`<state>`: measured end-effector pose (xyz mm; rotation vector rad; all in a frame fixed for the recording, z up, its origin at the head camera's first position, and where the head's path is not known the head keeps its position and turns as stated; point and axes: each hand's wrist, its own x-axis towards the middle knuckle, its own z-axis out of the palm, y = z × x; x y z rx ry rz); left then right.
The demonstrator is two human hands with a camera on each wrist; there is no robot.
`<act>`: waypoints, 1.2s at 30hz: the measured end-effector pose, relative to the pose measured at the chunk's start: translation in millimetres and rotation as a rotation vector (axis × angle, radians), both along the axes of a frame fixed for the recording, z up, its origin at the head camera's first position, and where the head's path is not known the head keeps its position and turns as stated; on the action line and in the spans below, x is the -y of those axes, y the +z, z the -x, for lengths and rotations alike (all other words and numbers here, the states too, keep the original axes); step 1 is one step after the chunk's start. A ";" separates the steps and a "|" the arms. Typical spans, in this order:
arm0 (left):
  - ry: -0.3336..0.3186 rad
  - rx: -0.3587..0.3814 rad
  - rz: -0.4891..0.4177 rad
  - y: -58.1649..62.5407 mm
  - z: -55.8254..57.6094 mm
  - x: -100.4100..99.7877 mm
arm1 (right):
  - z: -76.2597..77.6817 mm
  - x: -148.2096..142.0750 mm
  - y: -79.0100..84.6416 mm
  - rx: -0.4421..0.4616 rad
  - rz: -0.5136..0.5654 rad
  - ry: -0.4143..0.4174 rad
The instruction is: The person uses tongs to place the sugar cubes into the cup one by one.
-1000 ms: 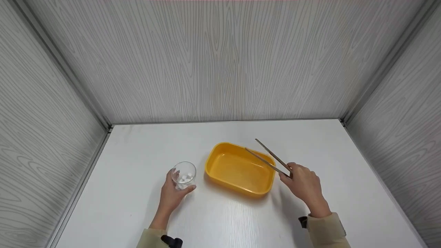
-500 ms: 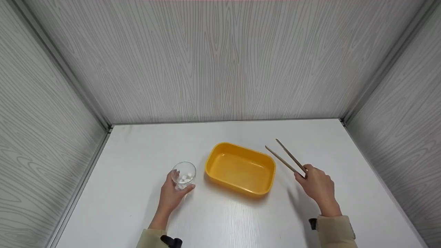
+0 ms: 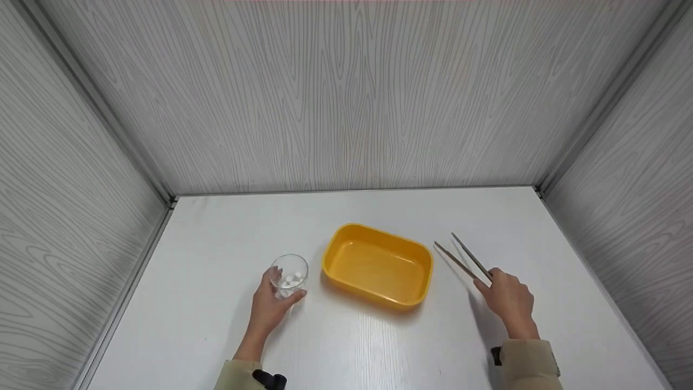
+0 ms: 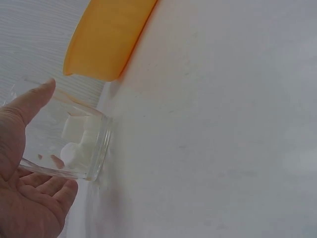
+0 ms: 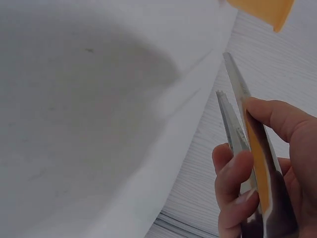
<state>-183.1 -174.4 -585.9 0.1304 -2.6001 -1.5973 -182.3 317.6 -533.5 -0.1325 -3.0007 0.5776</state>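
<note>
My left hand [image 3: 270,305] holds a clear drinking glass [image 3: 289,271], thumb on one side and fingers on the other. The glass stands upright on the white table, and several small white pieces [image 4: 75,141] lie in its bottom. In my right hand [image 3: 509,298] is a pair of metal tongs [image 5: 265,163], gripped between thumb and fingers. Their two arms are spread apart, with nothing between the tips. The tongs point away from me, over the table just right of the yellow tray [image 3: 379,267]. No contents show in the tray.
Grey wood-grain panels [image 3: 346,97] close in the back and both sides of the white table [image 3: 243,222]. The yellow tray sits between my two hands, slightly turned, its wall a short way right of the glass.
My right hand has moved right with the tongs, from over the tray's right edge to beside it, and lower toward the table. The left hand and glass have stayed put.
</note>
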 end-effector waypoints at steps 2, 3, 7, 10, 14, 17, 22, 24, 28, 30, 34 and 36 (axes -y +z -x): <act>-0.001 0.001 -0.002 0.2 0.0 -0.1 | 0.2 -1.3 -1.6 0.011 0.002 -0.003; -0.002 0.002 -0.006 0.3 0.0 0.0 | 0.6 -1.9 -2.6 0.018 0.004 -0.005; -0.003 -0.002 -0.016 -0.5 0.3 0.3 | 0.7 -3.7 -5.3 0.040 0.008 -0.015; -0.002 -0.003 -0.018 -0.8 0.6 0.5 | 0.6 -4.9 -6.8 0.060 0.016 -0.025; -0.001 0.000 -0.014 -0.8 0.9 0.5 | 0.9 -5.2 -8.0 0.102 0.025 -0.037; -0.001 0.001 -0.013 -0.2 1.2 0.6 | 0.7 -4.9 -8.8 0.125 0.023 -0.043; -0.001 -0.006 -0.023 0.6 1.3 0.6 | 0.8 -4.5 -10.1 0.152 0.029 -0.052; 0.001 -0.005 -0.019 0.6 1.0 0.5 | 0.9 -4.1 -10.9 0.160 0.035 -0.060; 0.007 0.003 0.001 0.8 0.7 -0.2 | 0.5 -3.7 -13.9 0.167 0.039 -0.066; 0.010 0.005 0.011 1.1 0.6 -0.5 | 0.4 -3.6 -14.8 0.175 0.037 -0.067; 0.012 0.007 0.014 0.9 0.7 -0.6 | 0.1 -3.4 -15.8 0.204 0.032 -0.071; 0.010 0.005 0.012 0.5 0.8 -0.3 | -0.5 -3.1 -16.2 0.220 0.033 -0.072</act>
